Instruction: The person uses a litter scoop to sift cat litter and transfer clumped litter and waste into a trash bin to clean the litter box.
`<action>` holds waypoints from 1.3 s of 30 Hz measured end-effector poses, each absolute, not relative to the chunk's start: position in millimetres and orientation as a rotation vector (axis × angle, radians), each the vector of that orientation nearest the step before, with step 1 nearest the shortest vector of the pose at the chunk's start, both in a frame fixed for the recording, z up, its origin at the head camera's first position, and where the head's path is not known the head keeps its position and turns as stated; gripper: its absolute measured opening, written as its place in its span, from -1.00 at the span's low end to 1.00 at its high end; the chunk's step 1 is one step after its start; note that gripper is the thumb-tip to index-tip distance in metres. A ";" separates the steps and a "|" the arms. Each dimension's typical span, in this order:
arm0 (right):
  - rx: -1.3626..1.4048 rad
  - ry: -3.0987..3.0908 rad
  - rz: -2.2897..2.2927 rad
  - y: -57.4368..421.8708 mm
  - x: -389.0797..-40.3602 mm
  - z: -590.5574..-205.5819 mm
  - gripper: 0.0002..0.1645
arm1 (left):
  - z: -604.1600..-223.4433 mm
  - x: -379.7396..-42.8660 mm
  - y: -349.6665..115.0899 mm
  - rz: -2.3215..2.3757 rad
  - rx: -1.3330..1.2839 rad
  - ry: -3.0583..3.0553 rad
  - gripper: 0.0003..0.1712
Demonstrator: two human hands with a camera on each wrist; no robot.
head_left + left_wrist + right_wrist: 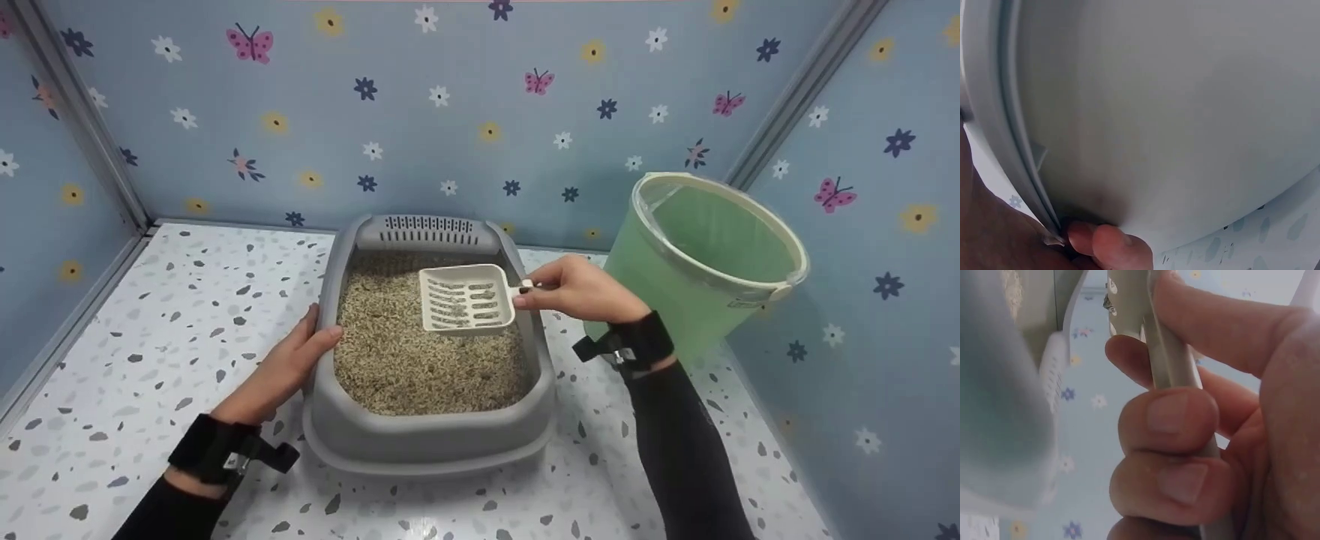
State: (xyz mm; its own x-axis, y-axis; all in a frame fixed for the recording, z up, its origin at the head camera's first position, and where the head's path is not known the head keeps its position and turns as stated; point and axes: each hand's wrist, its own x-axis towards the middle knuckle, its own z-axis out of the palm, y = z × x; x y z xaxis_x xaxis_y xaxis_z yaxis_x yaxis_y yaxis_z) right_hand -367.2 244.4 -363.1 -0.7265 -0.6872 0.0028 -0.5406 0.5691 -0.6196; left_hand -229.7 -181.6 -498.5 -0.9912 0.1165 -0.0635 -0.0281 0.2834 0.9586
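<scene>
A grey litter box (431,442) filled with grainy beige litter (420,367) stands on the floor. My left hand (289,364) grips its left rim, thumb over the top edge and the other fingers on the outside; in the left wrist view, fingertips (1120,247) curl under the rim. My right hand (577,289) holds a white slotted litter scoop (469,300) by its handle, above the litter toward the right side. Through the scoop's slots the litter is visible. The right wrist view shows fingers (1168,416) wrapped around the handle, with a small dark bit at the scoop's slots.
A pale green bin (660,277) with a clear liner over its rim stands to the right of the box. Flowered wall panels (450,112) close off the back and both sides. The floor (187,337) is white with grey speckles.
</scene>
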 end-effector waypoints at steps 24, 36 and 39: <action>-1.038 2.535 -0.860 235.3 -367.3 -367.2 -0.53 | -497.3 -228.7 -183.0 1.808 0.081 2.411 0.14; -1.022 2.573 -0.843 244.2 -366.5 -365.7 -0.49 | -497.4 -228.4 -182.0 1.829 0.075 2.380 0.15; -1.011 2.571 -0.844 242.5 -366.3 -366.0 -0.48 | -499.3 -228.6 -183.1 1.836 0.068 2.376 0.14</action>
